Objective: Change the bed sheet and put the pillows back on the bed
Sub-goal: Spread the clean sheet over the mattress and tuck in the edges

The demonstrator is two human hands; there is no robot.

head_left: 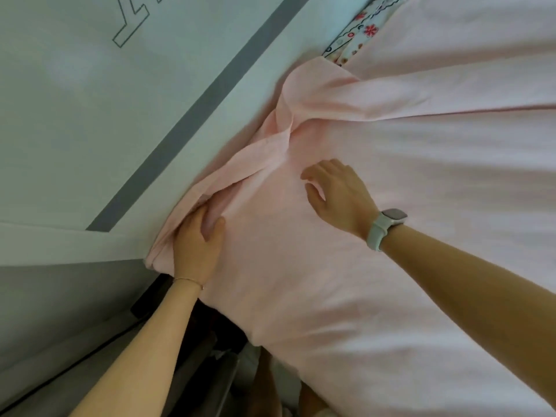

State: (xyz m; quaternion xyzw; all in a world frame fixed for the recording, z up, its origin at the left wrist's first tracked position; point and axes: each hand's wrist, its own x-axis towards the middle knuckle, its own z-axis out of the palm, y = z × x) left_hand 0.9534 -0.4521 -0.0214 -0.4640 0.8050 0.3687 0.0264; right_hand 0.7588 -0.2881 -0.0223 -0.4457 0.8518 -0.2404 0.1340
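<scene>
Head view, step in hand: the pink sheet (391, 206) was being tucked in along the bed's edge against the pale wall panel (90, 115); the sheet was judged spread but not yet smoothed.
Head view, sheet: it was laid over the bed, bunched in a loose fold (270, 139) along the wall side, with creases fanning out from it.
Head view, left hand (195, 245): its fingers were curled round the bunched edge near the corner, thumb on top.
Head view, right hand (337, 194): it was laid flat on the sheet, fingers relaxed, nothing held; a watch (385, 227) was worn on that wrist.
Head view, floral fabric (358, 34): a strip was left uncovered further along the wall.
Head view, pillows: none were seen.
Next move, judged: the gathered fold would need pushing down between bed and wall while the flat hand kept the cloth taut.
</scene>
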